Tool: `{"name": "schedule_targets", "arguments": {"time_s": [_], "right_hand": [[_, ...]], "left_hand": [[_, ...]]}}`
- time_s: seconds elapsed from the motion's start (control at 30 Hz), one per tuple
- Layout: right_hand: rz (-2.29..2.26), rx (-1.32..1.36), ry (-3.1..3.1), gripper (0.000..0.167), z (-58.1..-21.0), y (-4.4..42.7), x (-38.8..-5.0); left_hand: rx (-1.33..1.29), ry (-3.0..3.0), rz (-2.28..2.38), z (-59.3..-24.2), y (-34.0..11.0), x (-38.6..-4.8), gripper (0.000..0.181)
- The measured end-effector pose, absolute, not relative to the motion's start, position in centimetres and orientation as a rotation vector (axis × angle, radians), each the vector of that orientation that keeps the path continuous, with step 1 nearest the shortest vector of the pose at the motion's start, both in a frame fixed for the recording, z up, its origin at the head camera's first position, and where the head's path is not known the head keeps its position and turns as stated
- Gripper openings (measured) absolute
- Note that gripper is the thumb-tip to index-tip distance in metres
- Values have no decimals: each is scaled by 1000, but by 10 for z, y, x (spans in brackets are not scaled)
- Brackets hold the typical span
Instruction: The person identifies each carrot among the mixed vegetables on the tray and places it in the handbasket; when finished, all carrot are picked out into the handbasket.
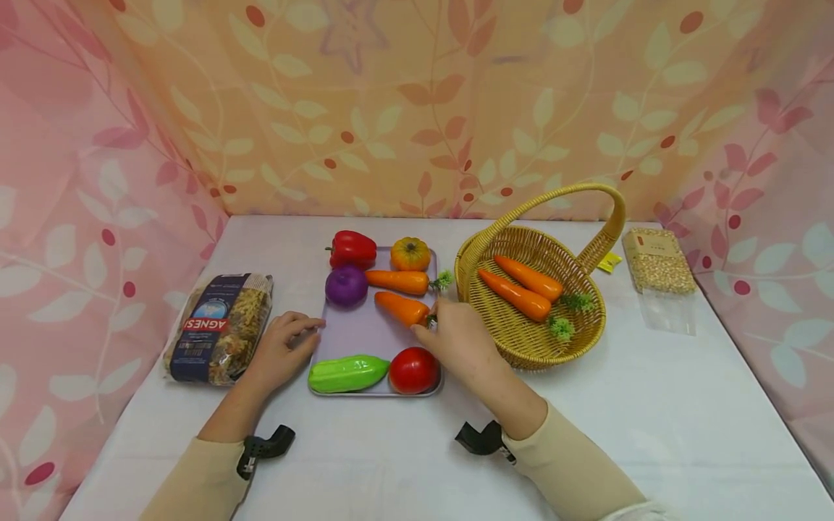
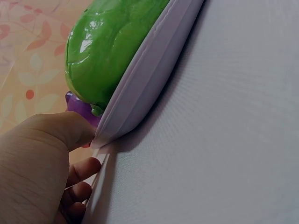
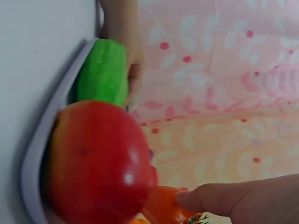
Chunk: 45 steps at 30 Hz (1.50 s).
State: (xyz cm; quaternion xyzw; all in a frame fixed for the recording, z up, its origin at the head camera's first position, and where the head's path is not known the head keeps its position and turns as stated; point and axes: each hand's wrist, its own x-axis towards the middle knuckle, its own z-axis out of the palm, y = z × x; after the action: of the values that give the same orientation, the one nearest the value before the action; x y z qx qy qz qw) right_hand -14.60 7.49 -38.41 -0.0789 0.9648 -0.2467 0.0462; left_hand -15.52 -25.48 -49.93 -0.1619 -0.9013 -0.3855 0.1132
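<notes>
In the head view my right hand (image 1: pixel 461 340) pinches the leafy end of a carrot (image 1: pixel 401 309) over the right part of the lilac tray (image 1: pixel 355 331). The right wrist view shows the thumb of that hand (image 3: pixel 229 198) against the orange carrot (image 3: pixel 164 205). My left hand (image 1: pixel 281 352) is at the tray's left edge, fingers loosely bent; in the left wrist view its thumb touches the tray rim (image 2: pixel 135 100). Around the tray lie a second carrot (image 1: pixel 397 281), purple onion (image 1: pixel 346 286), red pepper (image 1: pixel 352 250), small pumpkin (image 1: pixel 410 254), green gourd (image 1: pixel 348 373) and tomato (image 1: pixel 413 370).
Right of the tray stands a wicker basket (image 1: pixel 498 344) with two carrots (image 1: pixel 515 295) inside and a tall handle. A pasta bag (image 1: pixel 221 329) lies at the left. Far right are a bag of grains (image 1: pixel 659 260) and a small yellow packet (image 1: pixel 609 262).
</notes>
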Motion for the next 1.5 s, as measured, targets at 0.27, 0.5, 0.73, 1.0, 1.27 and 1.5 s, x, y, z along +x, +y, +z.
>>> {"name": "schedule_targets", "arguments": {"time_s": [0.27,0.5,0.73,1.0,1.27,1.5], "right_hand": [[-942,-259,2974,34,-350,92,-129],[-1055,-336,3110,35,-321,113,-111],[-1200,-359,3185,32,-300,138,-96],[-1394,-298,3188,31,-280,177,-80],[-1414,-214,3228,31,-271,220,-70],[-1580,-47,3109,31,-269,262,-55]], "left_hand": [[-470,-2649,-1129,-499,-255,-156,23],[-487,-2632,-1096,-500,-253,-156,23],[-481,-2637,-1099,-501,-254,-156,23],[-473,-2652,-1103,-499,-253,-156,22],[-449,-2666,-1107,-499,-253,-155,22],[-464,-2653,-1116,-498,-252,-155,22]]}}
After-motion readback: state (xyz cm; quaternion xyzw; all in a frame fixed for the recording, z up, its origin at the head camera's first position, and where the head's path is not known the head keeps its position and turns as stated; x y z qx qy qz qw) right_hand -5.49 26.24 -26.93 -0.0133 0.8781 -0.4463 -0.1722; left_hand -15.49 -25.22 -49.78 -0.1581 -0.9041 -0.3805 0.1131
